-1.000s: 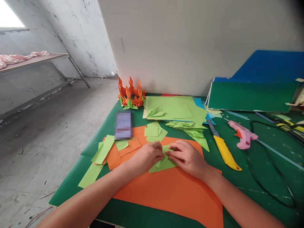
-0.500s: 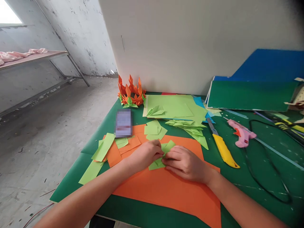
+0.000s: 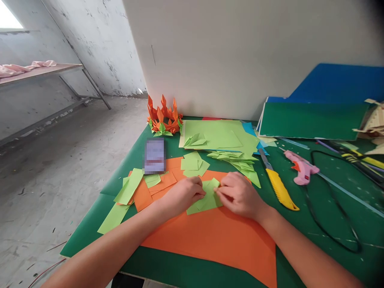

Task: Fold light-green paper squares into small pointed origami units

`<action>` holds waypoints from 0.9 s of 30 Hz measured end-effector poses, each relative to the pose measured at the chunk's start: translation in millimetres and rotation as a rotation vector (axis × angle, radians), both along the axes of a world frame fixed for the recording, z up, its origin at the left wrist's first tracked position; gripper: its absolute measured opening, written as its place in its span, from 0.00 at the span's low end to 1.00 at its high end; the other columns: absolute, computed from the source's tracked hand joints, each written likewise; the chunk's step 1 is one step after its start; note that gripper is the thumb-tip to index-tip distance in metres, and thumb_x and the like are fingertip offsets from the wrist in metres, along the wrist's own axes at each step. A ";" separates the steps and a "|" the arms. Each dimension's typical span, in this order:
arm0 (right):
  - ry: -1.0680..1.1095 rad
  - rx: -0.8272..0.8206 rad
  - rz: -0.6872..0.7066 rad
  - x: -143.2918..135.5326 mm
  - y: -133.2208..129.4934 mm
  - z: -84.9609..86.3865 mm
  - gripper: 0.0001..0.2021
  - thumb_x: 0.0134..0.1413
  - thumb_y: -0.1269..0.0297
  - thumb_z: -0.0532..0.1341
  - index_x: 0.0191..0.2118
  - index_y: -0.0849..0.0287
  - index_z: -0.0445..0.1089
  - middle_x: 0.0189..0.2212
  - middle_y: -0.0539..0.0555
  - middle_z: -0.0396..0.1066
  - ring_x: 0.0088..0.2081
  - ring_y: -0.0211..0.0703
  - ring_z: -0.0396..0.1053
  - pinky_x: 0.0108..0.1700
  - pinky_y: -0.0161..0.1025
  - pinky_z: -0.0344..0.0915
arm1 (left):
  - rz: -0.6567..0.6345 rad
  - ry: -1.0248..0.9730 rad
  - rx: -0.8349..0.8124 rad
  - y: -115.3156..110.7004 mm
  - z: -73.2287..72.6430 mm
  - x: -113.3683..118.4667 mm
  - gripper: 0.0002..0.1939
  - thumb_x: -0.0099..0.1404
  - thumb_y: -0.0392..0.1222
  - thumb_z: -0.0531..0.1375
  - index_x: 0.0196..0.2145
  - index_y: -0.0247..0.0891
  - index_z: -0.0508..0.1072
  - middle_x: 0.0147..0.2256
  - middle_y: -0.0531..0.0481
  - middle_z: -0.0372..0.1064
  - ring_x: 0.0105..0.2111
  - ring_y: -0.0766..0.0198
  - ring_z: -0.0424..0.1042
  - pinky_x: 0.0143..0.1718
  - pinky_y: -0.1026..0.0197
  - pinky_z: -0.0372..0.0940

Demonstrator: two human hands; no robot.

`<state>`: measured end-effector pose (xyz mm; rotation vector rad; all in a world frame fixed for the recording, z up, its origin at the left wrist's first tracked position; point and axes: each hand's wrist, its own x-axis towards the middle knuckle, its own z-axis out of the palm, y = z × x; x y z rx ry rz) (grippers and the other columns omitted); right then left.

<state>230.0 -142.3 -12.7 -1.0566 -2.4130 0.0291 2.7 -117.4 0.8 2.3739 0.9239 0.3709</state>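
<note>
A small piece of light green paper point(image 3: 209, 199) lies over a large orange sheet point(image 3: 210, 236). My left hand point(image 3: 189, 192) pinches its left side, fingers curled together. At the upper right edge, my right hand point(image 3: 237, 196) grips the same green paper between thumb and fingertips, and that edge looks lifted or folded. Fingers hide parts of both edges. Behind my hands lie several loose green squares point(image 3: 192, 163) and a fanned pile of folded green pieces point(image 3: 237, 159).
An orange and green folded-paper crown point(image 3: 163, 120) stands at the back left, behind a blurred purple box point(image 3: 155, 156). To the right lie a yellow-handled knife point(image 3: 280, 190) and a pink glue gun point(image 3: 303, 168) with its black cord. Green strips point(image 3: 112, 218) lie by the left edge.
My right hand has drawn back slightly from the left hand and lifted, its fingers now pinching the upper right edge. More of the green paper shows between the hands.
</note>
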 end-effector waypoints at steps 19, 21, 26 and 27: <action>0.081 -0.209 0.067 -11.6 -9.0 -2.1 0.17 0.63 0.61 0.58 0.56 0.52 0.61 0.49 0.56 0.71 0.51 0.50 0.65 0.51 0.46 0.64 | 0.238 -0.260 -0.325 2.5 -1.8 -4.6 0.12 0.72 0.49 0.48 0.39 0.38 0.64 0.34 0.51 0.68 0.29 0.67 0.69 0.28 0.64 0.65; 0.074 -0.193 0.090 -11.6 -8.8 -3.1 0.14 0.65 0.65 0.56 0.55 0.51 0.63 0.48 0.55 0.72 0.50 0.49 0.65 0.50 0.46 0.63 | 0.240 -0.242 -0.268 2.2 0.1 -3.1 0.11 0.71 0.46 0.48 0.38 0.38 0.65 0.35 0.50 0.69 0.30 0.66 0.68 0.29 0.64 0.64; 0.149 -0.125 0.123 -7.0 -7.1 -4.4 0.10 0.66 0.70 0.53 0.42 0.53 0.71 0.41 0.53 0.74 0.42 0.45 0.65 0.46 0.45 0.60 | 0.217 -0.198 -0.216 0.1 4.8 0.4 0.09 0.69 0.45 0.52 0.39 0.38 0.68 0.32 0.51 0.68 0.28 0.67 0.66 0.27 0.66 0.61; 0.166 -0.110 0.123 -6.3 -6.9 -4.4 0.10 0.66 0.70 0.53 0.40 0.53 0.71 0.40 0.53 0.73 0.41 0.44 0.65 0.46 0.45 0.60 | 0.212 -0.198 -0.235 -0.6 4.8 0.4 0.09 0.68 0.46 0.55 0.39 0.38 0.68 0.31 0.52 0.67 0.28 0.67 0.65 0.27 0.66 0.61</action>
